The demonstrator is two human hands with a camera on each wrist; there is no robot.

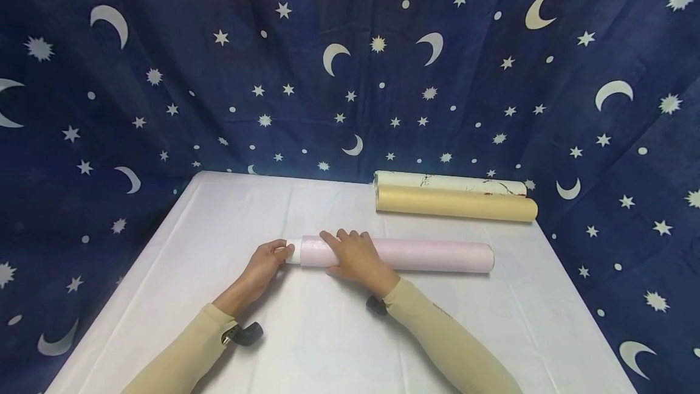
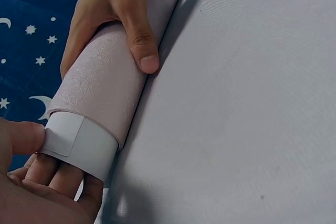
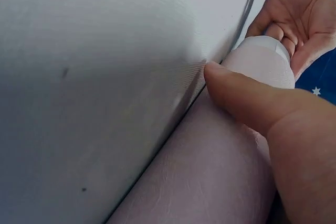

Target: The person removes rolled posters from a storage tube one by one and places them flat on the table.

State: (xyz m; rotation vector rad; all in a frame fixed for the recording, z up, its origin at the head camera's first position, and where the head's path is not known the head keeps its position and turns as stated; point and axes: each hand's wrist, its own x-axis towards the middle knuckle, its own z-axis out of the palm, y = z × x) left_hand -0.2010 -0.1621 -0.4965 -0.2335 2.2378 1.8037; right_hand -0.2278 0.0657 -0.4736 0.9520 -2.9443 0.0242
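A pink embossed wallpaper roll (image 1: 432, 255) lies crosswise on the white table. From its left end sticks out a short white paper sleeve (image 2: 86, 140), with a rectangular flap on its side. My left hand (image 1: 265, 266) pinches this sleeve, thumb outside and the other fingers tucked into its open end, as the left wrist view shows. My right hand (image 1: 358, 260) holds the pink roll near that same end, fingers over the top and thumb (image 3: 236, 90) along the near side.
Toward the back right of the white table (image 1: 219, 211) lie a gold wallpaper roll (image 1: 456, 202) and, behind it, a white roll (image 1: 454, 182) with a branch pattern. A dark blue curtain (image 1: 306, 53) with moons and stars hangs around the table.
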